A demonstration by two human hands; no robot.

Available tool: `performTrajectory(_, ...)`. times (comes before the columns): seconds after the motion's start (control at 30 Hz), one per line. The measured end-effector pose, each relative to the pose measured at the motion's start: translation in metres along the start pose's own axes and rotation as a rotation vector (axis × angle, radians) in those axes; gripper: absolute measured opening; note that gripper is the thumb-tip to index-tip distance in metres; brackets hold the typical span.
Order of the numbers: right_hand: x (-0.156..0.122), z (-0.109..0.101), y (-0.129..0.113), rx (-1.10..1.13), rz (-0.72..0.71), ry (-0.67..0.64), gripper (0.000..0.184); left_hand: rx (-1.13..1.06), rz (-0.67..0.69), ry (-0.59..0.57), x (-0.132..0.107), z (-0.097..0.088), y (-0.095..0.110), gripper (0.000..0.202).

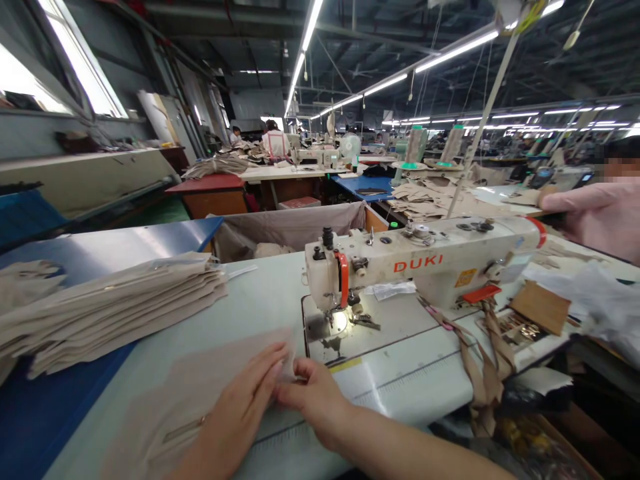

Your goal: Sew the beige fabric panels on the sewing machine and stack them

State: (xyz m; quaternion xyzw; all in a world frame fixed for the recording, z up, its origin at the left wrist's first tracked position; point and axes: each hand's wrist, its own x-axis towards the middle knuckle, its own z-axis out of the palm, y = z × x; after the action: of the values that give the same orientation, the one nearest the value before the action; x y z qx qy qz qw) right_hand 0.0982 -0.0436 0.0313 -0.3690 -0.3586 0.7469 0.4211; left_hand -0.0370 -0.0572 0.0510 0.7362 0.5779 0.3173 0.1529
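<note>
A beige fabric piece lies flat on the pale sewing table in front of me. My left hand rests on it with fingers stretched out, pressing near its right edge. My right hand is closed in a pinch on the same edge of the fabric, just left of the needle plate. The white DUKI sewing machine stands behind the hands, its needle and presser foot a little beyond my right hand.
A tall stack of beige fabric pieces sits at the left on a blue surface. Brown strips hang off the table at right. Another person's arm reaches in at far right. A cloth bin stands behind the table.
</note>
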Motion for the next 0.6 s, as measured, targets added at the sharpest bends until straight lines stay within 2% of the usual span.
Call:
performTrajectory(0.13,-0.002,-0.003,-0.005,0.03,0.043,0.146,0.023,0.02,-0.032,-0.031,-0.002,0.004,-0.008,0.047)
performTrajectory(0.23,-0.005,-0.008,-0.013,0.047,0.109,0.25,0.02,0.15,0.013,-0.024,0.0,0.005,-0.018,0.048)
performTrajectory(0.33,-0.007,-0.012,-0.016,0.017,0.186,0.271,0.019,0.304,0.051,-0.108,0.002,0.012,-0.025,0.05)
performTrajectory(0.47,-0.01,-0.025,-0.013,-0.082,0.254,0.12,0.031,0.461,0.006,-0.292,0.008,0.03,-0.018,0.048)
performTrajectory(0.53,-0.014,-0.04,-0.017,-0.152,0.311,-0.01,0.034,0.539,-0.035,-0.345,0.011,0.035,-0.011,0.048)
performTrajectory(0.6,-0.019,-0.064,-0.031,-0.304,0.309,-0.101,0.026,0.606,-0.074,-0.368,0.011,0.036,-0.005,0.05)
